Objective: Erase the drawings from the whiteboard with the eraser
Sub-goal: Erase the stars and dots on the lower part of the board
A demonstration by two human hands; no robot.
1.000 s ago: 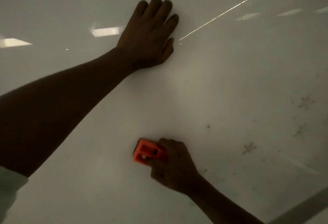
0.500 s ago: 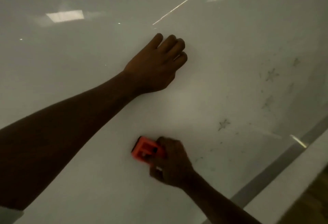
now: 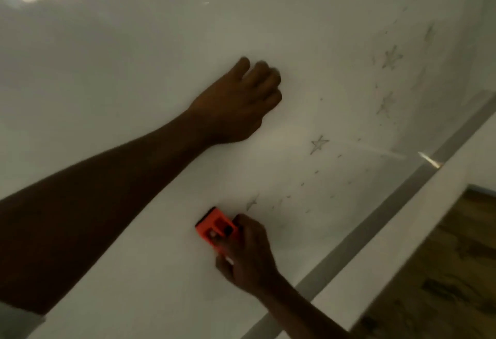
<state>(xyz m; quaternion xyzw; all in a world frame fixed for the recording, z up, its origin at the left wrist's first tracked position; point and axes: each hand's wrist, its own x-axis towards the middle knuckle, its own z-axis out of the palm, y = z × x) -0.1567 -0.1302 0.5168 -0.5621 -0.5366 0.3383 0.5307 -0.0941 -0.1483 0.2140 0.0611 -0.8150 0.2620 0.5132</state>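
Observation:
A glossy whiteboard fills most of the view. Faint grey star drawings remain on its right part: one star in the middle, two more stars higher right, a half-wiped star just above the eraser, and small dashes between them. My right hand is shut on an orange eraser, which is pressed against the board low in the view. My left hand rests on the board above it, fingers curled and holding nothing.
The board's grey metal frame runs diagonally at lower right. Beyond it lie a white wall strip and a wooden floor. Ceiling lights reflect on the board at the upper left.
The view has swung right and down, so more stars, the frame and the floor show. My left hand's fingers have curled from flat. The eraser sits closer to the half-wiped star.

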